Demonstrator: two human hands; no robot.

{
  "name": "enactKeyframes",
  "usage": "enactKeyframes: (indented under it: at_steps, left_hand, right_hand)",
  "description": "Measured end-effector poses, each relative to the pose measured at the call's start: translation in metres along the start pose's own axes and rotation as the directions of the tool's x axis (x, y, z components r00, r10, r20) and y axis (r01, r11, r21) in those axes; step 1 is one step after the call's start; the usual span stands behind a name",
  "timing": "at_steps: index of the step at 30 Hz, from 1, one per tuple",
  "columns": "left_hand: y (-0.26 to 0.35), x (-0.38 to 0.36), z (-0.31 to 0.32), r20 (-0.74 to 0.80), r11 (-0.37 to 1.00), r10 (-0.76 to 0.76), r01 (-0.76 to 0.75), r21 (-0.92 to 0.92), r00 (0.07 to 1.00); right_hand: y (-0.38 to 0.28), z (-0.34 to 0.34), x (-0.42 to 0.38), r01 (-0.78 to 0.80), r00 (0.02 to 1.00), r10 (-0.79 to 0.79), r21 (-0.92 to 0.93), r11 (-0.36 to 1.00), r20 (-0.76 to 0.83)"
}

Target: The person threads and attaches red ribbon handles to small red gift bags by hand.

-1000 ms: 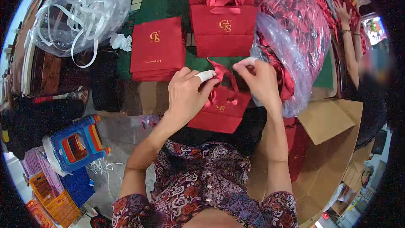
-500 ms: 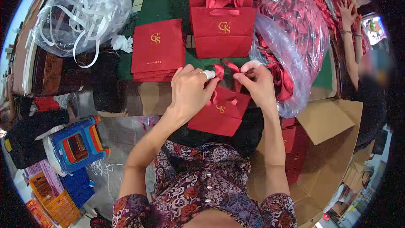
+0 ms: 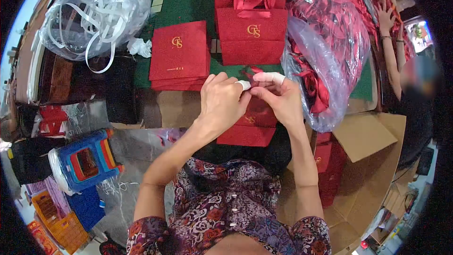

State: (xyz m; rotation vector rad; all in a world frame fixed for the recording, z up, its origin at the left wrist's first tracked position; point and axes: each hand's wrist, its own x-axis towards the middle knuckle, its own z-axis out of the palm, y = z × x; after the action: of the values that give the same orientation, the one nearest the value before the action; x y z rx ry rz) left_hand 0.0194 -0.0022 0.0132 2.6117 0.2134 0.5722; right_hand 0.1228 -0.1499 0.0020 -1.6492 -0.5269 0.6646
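Note:
A red ribbon (image 3: 255,70) passes between my two hands, above a small red gift bag (image 3: 246,135) with gold lettering. My left hand (image 3: 223,98) pinches the ribbon with thumb and forefinger; white tape wraps one finger. From the other side my right hand (image 3: 282,99), also with a taped finger, pinches it close to the left fingertips. The fingers hide the exact crossing of the ribbon and the top of the bag. Just beyond stand red gift bags (image 3: 253,38) with ribbon bows, and a stack of flat red bags (image 3: 180,52) lies to the left.
A clear plastic bag of red ribbons (image 3: 330,42) lies right of my hands. A plastic bag of white ribbon (image 3: 96,19) sits back left. An open cardboard box (image 3: 363,174) holding red bags stands at right. Blue stools (image 3: 87,160) are lower left. Another person's hands (image 3: 384,16) are far right.
My hands have come together, the right moving left and the left slightly right, with the ribbon between them. The small bag beneath now sits straighter and more hidden by my hands.

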Motion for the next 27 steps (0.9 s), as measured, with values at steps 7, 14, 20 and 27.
enactKeyframes:
  at_steps: [7,14,20,27]
  left_hand:
    - [-0.001,0.000,0.000,0.043,0.999,0.032,-0.033,0.006,0.999]
    - [-0.012,-0.035,-0.014,0.202,0.793,-0.285,0.348,-0.500,0.937]
    - [-0.011,-0.059,-0.004,0.265,0.715,-0.087,0.245,-0.655,0.960]
    - [0.002,-0.079,-0.014,0.393,0.689,-0.129,0.367,-0.625,0.911]
  right_hand:
    - [0.001,0.002,-0.001,0.042,0.999,-0.044,-0.076,0.996,-0.015]
    - [-0.010,-0.015,-0.001,0.053,0.992,-0.042,0.092,0.994,-0.122]
    - [-0.013,-0.016,0.010,0.065,0.980,-0.045,0.097,0.993,-0.196]
    - [-0.023,-0.026,0.037,0.068,0.969,-0.080,-0.057,0.996,-0.232]
